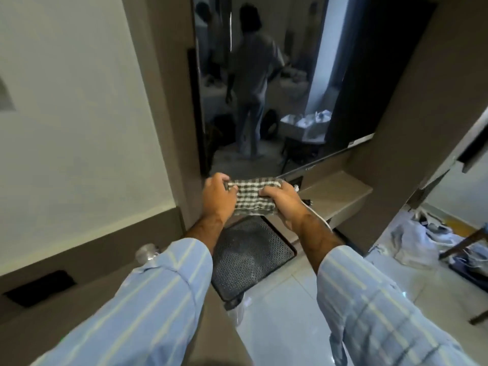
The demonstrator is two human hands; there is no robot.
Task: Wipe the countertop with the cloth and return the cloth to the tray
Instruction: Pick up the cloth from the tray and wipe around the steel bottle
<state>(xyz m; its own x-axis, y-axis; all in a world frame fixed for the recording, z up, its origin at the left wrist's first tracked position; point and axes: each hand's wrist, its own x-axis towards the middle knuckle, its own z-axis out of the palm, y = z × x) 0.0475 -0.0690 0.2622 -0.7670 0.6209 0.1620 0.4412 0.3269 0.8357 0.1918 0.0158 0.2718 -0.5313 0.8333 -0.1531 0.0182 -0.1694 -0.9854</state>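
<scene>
A checked dark-and-white cloth [253, 197] is held folded in the air between both hands, in front of a dark screen. My left hand [217, 198] grips its left edge and my right hand [281, 201] grips its right side. Below the hands lies a dark textured tray [245, 257] on the brown surface. The beige countertop [335, 190] runs off to the right, just beyond my right hand.
A large dark screen [264, 88] reflects a standing person. A white cable [320, 217] hangs over the counter edge. A round metal knob [147, 253] sits at left. Clothes [417, 239] and a dark table leg lie on the tiled floor at right.
</scene>
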